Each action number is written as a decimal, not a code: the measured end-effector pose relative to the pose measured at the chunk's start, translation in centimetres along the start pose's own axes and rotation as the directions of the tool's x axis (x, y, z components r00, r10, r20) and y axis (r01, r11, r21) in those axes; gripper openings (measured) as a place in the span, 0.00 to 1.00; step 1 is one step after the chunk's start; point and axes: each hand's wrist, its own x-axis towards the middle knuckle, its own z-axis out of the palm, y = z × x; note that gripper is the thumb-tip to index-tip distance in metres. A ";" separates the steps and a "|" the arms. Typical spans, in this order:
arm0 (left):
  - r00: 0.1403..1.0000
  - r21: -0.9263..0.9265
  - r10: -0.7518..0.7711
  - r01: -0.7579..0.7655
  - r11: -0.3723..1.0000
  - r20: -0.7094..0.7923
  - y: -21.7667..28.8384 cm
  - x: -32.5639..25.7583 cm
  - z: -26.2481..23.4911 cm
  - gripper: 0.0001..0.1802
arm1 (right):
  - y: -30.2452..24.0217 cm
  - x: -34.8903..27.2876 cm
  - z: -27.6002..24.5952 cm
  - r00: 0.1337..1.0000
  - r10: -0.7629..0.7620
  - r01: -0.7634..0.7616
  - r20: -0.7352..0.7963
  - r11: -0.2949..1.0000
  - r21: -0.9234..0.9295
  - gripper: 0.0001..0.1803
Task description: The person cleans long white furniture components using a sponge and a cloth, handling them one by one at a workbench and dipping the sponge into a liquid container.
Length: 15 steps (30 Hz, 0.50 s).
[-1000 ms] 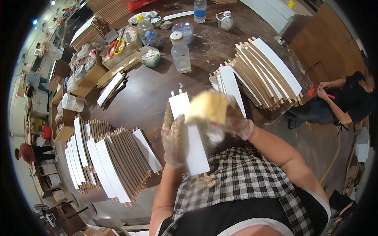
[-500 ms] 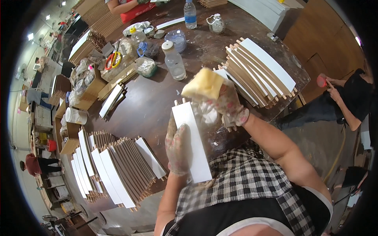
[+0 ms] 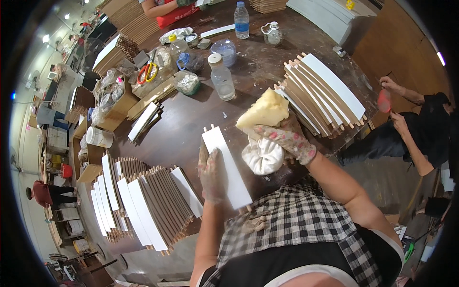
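My left hand (image 3: 210, 174), in a patterned work glove, grips the left edge of a white slat (image 3: 227, 167) with short wooden dowels at its ends. The slat lies lengthwise in front of me, its near end at my checked apron. In my gloved right hand (image 3: 291, 141) is a pale yellow sponge (image 3: 264, 111), held above the table to the right of the slat's far end. Just below that hand sits a bunched white cloth (image 3: 263, 156). A stack of similar white-faced slats (image 3: 330, 91) lies beyond the right hand.
More stacked slats (image 3: 143, 210) lie to the left. Across the dark table (image 3: 177, 119) stand a clear bottle (image 3: 222, 79), a water bottle (image 3: 242, 21), jars, and scissors (image 3: 149, 71). One person works opposite; another, holding a red object (image 3: 384, 100), is at right.
My right hand has drawn the sponge away from the slat, down and to the right, uncovering more of the white cloth. The slat has shifted slightly left in my left hand.
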 end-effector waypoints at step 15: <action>0.946 0.744 0.280 -0.069 0.665 -0.162 -6.3 4.4 -4.0 0.23 | 1.8 0.4 -0.2 0.972 -0.187 0.013 -0.144 0.651 -0.759 0.19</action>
